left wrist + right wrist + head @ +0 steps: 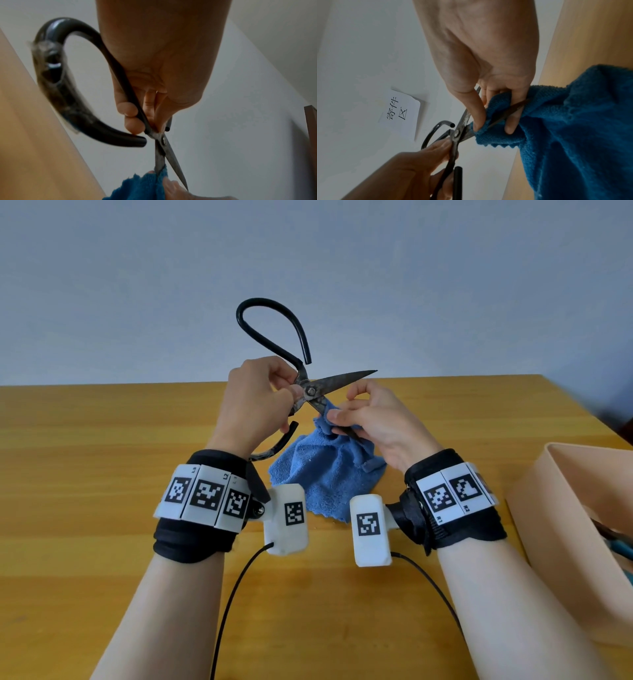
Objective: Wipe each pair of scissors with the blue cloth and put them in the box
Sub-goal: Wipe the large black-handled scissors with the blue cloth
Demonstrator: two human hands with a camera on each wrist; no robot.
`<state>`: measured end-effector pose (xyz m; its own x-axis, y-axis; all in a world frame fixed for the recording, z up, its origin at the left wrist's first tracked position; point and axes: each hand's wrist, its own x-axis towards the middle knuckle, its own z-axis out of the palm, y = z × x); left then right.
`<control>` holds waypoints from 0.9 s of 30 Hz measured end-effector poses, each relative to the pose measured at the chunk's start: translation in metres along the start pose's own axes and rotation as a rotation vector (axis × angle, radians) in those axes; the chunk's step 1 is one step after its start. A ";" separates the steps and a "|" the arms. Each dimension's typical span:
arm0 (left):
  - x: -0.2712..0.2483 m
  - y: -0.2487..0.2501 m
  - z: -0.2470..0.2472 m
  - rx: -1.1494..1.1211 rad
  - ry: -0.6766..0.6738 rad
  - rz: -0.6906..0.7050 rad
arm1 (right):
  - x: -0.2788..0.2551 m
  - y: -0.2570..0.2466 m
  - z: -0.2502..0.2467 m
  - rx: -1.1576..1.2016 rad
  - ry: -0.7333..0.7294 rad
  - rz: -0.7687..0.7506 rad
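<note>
One pair of black-handled steel scissors (310,392), gripped by left hand (253,402), is mid-wipe; right hand (373,419) fingers (478,119) pinch blue terry cloth (325,470) round a blade. Beige plastic box (561,508) placement remains.

Wooden table (102,508), grey wall (137,285), paper sign (400,115)

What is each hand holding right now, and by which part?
Left hand grips the scissors at the handle shanks beside the pivot. Right hand pinches the blue cloth around the lower blade.
</note>
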<state>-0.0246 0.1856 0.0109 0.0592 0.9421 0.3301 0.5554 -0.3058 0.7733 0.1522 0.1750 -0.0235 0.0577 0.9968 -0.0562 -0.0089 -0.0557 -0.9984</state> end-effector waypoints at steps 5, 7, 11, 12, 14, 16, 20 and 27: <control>0.001 -0.002 -0.005 -0.049 0.040 -0.014 | 0.000 -0.002 -0.001 0.027 -0.011 -0.019; 0.001 -0.002 -0.006 -0.058 0.046 -0.013 | 0.000 -0.002 0.000 0.028 -0.015 -0.020; 0.001 -0.004 -0.008 -0.065 0.045 -0.022 | 0.001 -0.002 -0.001 0.041 -0.023 -0.017; 0.001 -0.004 -0.008 -0.068 0.045 -0.028 | 0.001 -0.002 -0.001 0.041 -0.025 -0.017; 0.002 -0.005 -0.008 -0.070 0.045 -0.036 | 0.000 -0.002 -0.001 0.037 -0.027 -0.015; 0.002 -0.007 -0.010 -0.074 0.051 -0.042 | 0.000 -0.002 -0.002 0.030 -0.028 -0.015; 0.003 -0.009 -0.014 -0.083 0.071 -0.053 | 0.001 -0.001 -0.002 0.009 -0.014 -0.010; 0.003 -0.010 -0.014 -0.082 0.076 -0.054 | 0.001 -0.001 -0.002 -0.026 0.000 -0.010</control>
<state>-0.0417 0.1894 0.0120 -0.0340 0.9454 0.3241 0.4862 -0.2677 0.8319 0.1547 0.1760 -0.0227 0.0572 0.9973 -0.0465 0.0174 -0.0475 -0.9987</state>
